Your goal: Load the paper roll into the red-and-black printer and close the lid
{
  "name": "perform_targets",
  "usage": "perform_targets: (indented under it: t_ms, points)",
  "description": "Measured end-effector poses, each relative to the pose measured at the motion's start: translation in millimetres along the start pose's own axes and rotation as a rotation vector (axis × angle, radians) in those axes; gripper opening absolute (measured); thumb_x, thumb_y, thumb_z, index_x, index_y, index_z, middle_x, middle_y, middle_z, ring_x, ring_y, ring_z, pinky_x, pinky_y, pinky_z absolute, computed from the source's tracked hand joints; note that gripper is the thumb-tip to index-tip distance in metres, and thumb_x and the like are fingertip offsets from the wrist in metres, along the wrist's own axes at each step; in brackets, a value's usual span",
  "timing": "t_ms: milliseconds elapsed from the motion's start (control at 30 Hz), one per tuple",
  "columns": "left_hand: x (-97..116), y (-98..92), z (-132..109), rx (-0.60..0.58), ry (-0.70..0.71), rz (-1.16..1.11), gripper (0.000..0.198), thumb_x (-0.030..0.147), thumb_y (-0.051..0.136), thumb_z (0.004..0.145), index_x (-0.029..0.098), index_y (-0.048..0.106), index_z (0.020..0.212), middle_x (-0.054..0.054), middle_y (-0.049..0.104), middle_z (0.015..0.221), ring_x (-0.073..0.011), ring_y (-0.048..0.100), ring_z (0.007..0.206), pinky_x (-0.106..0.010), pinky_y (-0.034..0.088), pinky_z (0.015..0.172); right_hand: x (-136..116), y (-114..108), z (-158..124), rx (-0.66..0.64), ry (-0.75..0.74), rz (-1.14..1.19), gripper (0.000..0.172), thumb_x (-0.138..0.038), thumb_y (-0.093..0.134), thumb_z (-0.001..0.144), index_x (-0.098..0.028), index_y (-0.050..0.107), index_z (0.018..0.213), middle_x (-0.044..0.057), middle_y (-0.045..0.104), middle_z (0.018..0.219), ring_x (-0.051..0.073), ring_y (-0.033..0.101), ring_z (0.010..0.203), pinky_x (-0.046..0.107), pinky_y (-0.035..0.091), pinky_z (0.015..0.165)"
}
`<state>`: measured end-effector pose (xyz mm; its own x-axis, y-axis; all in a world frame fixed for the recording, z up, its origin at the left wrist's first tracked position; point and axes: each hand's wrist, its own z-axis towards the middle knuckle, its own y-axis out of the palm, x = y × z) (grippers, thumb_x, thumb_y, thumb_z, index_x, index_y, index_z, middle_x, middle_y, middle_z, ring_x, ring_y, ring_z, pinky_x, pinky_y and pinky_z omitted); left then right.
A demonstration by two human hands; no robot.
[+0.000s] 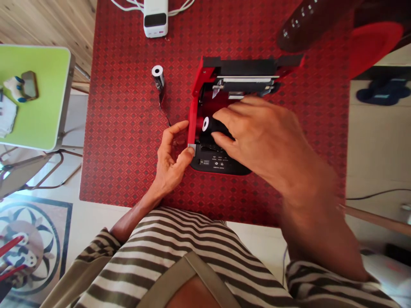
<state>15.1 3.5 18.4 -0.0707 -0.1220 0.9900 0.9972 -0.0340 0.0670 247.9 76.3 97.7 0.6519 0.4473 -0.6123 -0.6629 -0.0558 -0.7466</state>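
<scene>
A red-and-black printer (221,167) lies on the table with its lid (247,67) raised at the far side. My right hand (257,137) reaches inside, thumb and fingers closed around a black ribbon roll (206,124) whose white core end shows at the left. The hand covers most of that roll and the printer's right side. At the left front corner, my left hand (173,156) grips the casing, its thumb pressed on a grey latch (192,149). Beyond it, another black ribbon roll (158,77) with a white core stands on the table, a dark strip trailing toward my left fingers.
A white power bank (156,19) with white cables is at the table's (128,128) far edge. A dark bottle-like object (298,30) lies at the far right. To the left stands a green-topped table (41,115) with small items on it.
</scene>
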Motion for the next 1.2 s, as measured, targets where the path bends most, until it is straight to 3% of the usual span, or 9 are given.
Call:
perform_targets:
  t_ms: [133, 267, 300, 400, 533, 733, 900, 1067, 1200]
  points:
    - [-1, -1.3, 0, 0.004, 0.006, 0.015, 0.060, 0.071, 0.086, 0.120, 0.037, 0.073, 0.168, -0.010, 0.088, 0.156, -0.0364, 0.087, 0.144, -0.054, 0.074, 0.122, -34, -36, -20, -0.046, -0.068, -0.282, 0.010, -0.033, 0.075, 0.118, -0.030, 0.085, 0.116, 0.010, 0.089, 0.110, 0.043, 0.087, 0.124, 0.060, 0.078, 0.105]
    - [-2, -3.8, 0, 0.007, 0.014, 0.008, 0.058, 0.068, 0.087, 0.121, 0.039, 0.075, 0.168, -0.010, 0.086, 0.160, -0.0360, 0.087, 0.144, -0.052, 0.075, 0.121, -39, -74, -57, 0.109, 0.089, -0.212, 0.024, -0.052, 0.083, 0.123, -0.038, 0.091, 0.142, 0.007, 0.097, 0.133, 0.040, 0.093, 0.118, 0.067, 0.077, 0.114]
    - [-3, -3.9, 0, 0.011, 0.010, 0.007, 0.058, 0.069, 0.087, 0.121, 0.039, 0.076, 0.168, -0.010, 0.086, 0.160, -0.0363, 0.086, 0.145, -0.053, 0.075, 0.123, -34, -78, -69, 0.173, 0.160, -0.124, 0.026, -0.061, 0.089, 0.119, -0.042, 0.092, 0.137, 0.005, 0.097, 0.129, 0.039, 0.093, 0.109, 0.069, 0.077, 0.108]
    - [-7, -2.5, 0, 0.027, 0.023, 0.008, 0.058, 0.071, 0.087, 0.120, 0.039, 0.077, 0.168, -0.009, 0.087, 0.159, -0.0364, 0.086, 0.148, -0.053, 0.073, 0.126, -9, -65, -105, 0.331, 0.398, 0.158, 0.031, -0.059, 0.100, 0.105, -0.046, 0.092, 0.131, 0.005, 0.097, 0.126, 0.043, 0.095, 0.114, 0.073, 0.079, 0.104]
    - [-11, -0.4, 0, 0.059, 0.062, 0.020, 0.058, 0.071, 0.087, 0.119, 0.041, 0.078, 0.168, -0.007, 0.085, 0.163, -0.0364, 0.084, 0.150, -0.054, 0.071, 0.128, 25, -16, -132, 0.445, 0.437, 0.365, 0.034, -0.034, 0.100, 0.090, -0.040, 0.090, 0.122, 0.005, 0.100, 0.123, 0.038, 0.098, 0.114, 0.060, 0.083, 0.103]
    - [-8, -6.3, 4, 0.042, 0.031, 0.029, 0.060, 0.074, 0.089, 0.116, 0.041, 0.079, 0.165, -0.007, 0.085, 0.164, -0.0403, 0.080, 0.158, -0.059, 0.068, 0.132, 41, 33, -132, 0.326, 0.455, 0.364, 0.027, -0.039, 0.093, 0.098, -0.032, 0.091, 0.124, 0.004, 0.099, 0.111, 0.029, 0.096, 0.094, 0.049, 0.081, 0.087]
    - [-8, -7.9, 6, 0.047, 0.033, 0.025, 0.064, 0.075, 0.092, 0.113, 0.039, 0.079, 0.164, -0.009, 0.087, 0.159, -0.0383, 0.083, 0.153, -0.058, 0.069, 0.132, 42, 36, -138, 0.238, 0.451, 0.312, 0.032, -0.040, 0.091, 0.102, -0.032, 0.092, 0.133, 0.004, 0.100, 0.119, 0.029, 0.096, 0.100, 0.049, 0.080, 0.093]
    - [-8, -6.0, 4, 0.054, 0.031, 0.016, 0.061, 0.075, 0.091, 0.114, 0.041, 0.080, 0.163, -0.008, 0.087, 0.159, -0.0385, 0.083, 0.154, -0.058, 0.070, 0.132, 52, 14, -157, 0.156, 0.461, 0.390, 0.061, -0.048, 0.097, 0.101, -0.035, 0.088, 0.160, 0.010, 0.096, 0.152, 0.034, 0.098, 0.117, 0.064, 0.082, 0.111]
    - [-5, -6.2, 4, 0.043, 0.008, -0.017, 0.060, 0.073, 0.094, 0.113, 0.042, 0.081, 0.162, -0.007, 0.088, 0.158, -0.0383, 0.083, 0.154, -0.059, 0.070, 0.133, 73, -6, -159, 0.290, 0.510, 0.369, 0.043, -0.048, 0.100, 0.101, -0.037, 0.097, 0.143, 0.009, 0.100, 0.131, 0.035, 0.097, 0.111, 0.061, 0.083, 0.102]
